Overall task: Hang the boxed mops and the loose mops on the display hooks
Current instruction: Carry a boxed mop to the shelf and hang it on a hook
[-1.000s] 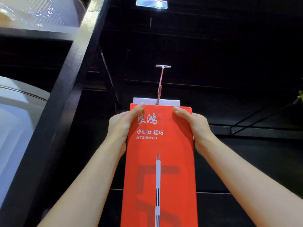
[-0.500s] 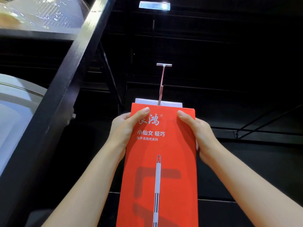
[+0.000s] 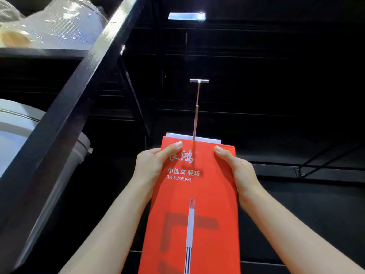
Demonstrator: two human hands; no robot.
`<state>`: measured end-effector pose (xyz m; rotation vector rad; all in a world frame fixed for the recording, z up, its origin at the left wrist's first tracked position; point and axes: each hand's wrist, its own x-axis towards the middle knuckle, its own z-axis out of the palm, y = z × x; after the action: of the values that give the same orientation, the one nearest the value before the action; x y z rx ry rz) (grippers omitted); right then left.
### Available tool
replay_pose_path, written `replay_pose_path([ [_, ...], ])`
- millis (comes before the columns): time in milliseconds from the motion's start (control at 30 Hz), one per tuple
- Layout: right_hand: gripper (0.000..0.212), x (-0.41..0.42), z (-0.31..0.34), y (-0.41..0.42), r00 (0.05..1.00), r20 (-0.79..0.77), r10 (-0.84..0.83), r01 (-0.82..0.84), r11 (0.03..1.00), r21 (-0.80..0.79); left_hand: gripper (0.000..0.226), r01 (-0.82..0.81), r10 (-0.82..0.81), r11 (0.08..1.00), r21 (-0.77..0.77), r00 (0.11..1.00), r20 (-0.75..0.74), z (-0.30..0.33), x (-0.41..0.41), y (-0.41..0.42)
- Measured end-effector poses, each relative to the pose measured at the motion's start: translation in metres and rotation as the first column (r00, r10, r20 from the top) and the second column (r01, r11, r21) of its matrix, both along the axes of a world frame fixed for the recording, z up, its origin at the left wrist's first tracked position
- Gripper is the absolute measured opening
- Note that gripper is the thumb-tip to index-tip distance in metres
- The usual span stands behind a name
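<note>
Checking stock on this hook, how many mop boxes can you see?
2: the red box, gripped by both hands, and a white one behind it on the hook. More may be hidden.

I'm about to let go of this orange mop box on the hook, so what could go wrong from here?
1. The hook disappears behind the box's top edge, so whether it is threaded through the orange box can't be seen; if not, releasing could drop it.
2. Left hand and right hand grip only the upper corners, so the long box might swing or tilt.
3. Another white-edged box sits behind; pushing further may jam against it.
</note>
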<state>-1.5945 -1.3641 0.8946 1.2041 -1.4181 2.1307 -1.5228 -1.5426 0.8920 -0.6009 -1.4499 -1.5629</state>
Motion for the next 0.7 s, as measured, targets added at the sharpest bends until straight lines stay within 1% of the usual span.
replay_pose_path([
  [133,0.031,-0.010,0.000,-0.004,1.000,-0.027,0.001,-0.001,1.000,-0.010,0.030,0.016,-0.016,1.000,0.024,1.000,0.001,-0.003,-0.014,-0.004],
  [200,0.029,-0.015,-0.001,-0.005,0.999,-0.035,-0.008,0.008,1.000,-0.016,0.030,0.025,-0.025,0.999,0.029,1.000,0.008,-0.004,-0.020,-0.005],
  [333,0.033,-0.025,-0.002,-0.008,0.998,-0.043,-0.052,0.052,0.999,-0.007,0.037,0.019,-0.020,0.999,0.048,0.999,0.032,-0.006,-0.032,-0.008],
  [467,0.040,-0.035,-0.003,-0.012,0.998,-0.036,-0.053,0.053,0.999,-0.005,0.048,0.005,-0.007,0.999,0.046,0.999,0.051,-0.007,-0.044,-0.011],
  [567,0.046,-0.044,-0.004,-0.016,0.997,-0.034,-0.063,0.062,0.998,-0.008,0.042,-0.011,0.008,0.999,0.049,0.998,0.061,-0.008,-0.054,-0.015],
  [700,0.039,-0.058,-0.005,-0.022,0.997,-0.028,-0.067,0.067,0.998,-0.008,0.038,-0.018,0.015,0.999,0.050,0.998,0.058,-0.008,-0.067,-0.020],
])
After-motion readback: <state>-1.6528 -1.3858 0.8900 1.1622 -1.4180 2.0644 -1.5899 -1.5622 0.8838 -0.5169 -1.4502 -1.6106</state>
